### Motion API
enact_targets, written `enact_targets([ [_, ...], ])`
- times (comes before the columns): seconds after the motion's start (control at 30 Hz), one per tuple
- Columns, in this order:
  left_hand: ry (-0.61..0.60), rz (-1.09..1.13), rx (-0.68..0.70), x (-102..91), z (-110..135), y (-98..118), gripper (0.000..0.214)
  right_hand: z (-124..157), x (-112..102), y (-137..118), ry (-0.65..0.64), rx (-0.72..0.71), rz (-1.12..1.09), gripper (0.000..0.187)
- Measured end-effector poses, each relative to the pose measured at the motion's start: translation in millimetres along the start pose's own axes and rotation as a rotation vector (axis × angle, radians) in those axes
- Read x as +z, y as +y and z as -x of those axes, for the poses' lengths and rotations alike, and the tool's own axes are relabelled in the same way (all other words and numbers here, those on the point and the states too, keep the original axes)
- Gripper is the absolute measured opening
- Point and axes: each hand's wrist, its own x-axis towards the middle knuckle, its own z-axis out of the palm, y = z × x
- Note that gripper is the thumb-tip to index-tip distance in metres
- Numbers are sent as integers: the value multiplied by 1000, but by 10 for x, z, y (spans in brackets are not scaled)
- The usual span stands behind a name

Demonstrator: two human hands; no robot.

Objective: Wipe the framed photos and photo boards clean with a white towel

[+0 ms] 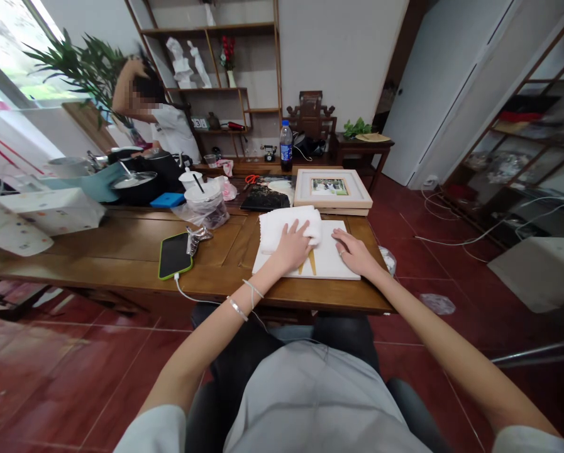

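Observation:
My left hand (293,244) lies with spread fingers on a folded white towel (276,226), pressing it from above. The towel covers the left part of a flat white board (331,264) at the table's front edge. Two narrow yellowish strips (313,263) show on the board beside my left hand; their upper ends are hidden under the hand and towel. My right hand (352,250) rests flat on the right side of the board, fingers stretched out, holding nothing.
Behind the board stand a framed picture (331,189) and a blue-labelled bottle (286,148). A black phone with a green case (175,257) and a cable lies left. Pots (135,187), a plastic cup (206,195) and orange scissors (252,180) sit further back. Another person (173,129) is far left.

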Motion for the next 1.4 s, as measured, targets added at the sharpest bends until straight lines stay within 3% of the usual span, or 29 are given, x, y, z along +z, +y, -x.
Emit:
enact_targets([
  [0.27, -122, -78, 33, -302, 637, 670, 31, 6, 2, -3, 11, -7, 36, 38],
  [0.4, -253, -33, 132, -428, 817, 816, 31, 3, 5, 12, -2, -18, 50, 38],
  [0.5, -250, -15, 168, -479, 831, 789, 32, 0, 2, 23, 0, -24, 30, 39],
  [0.6, -172, -13, 186, -451, 757, 692, 33, -2, -5, 19, -11, -23, 18, 40],
  [0.93, -30, 76, 88, -50, 43, 152, 39, -3, -2, 1, -11, 0, 18, 38],
  [1.07, -1, 85, 49, 23, -97, 26, 42, 1, 5, 25, -3, -2, 21, 37],
  [1.23, 4, 46, -13, 5, -52, 75, 37, 2, -2, 11, -10, -12, 43, 37],
  [1.4, -55, -20, 0, -139, 218, 321, 34, 2, -2, 3, -5, -11, 46, 38],
])
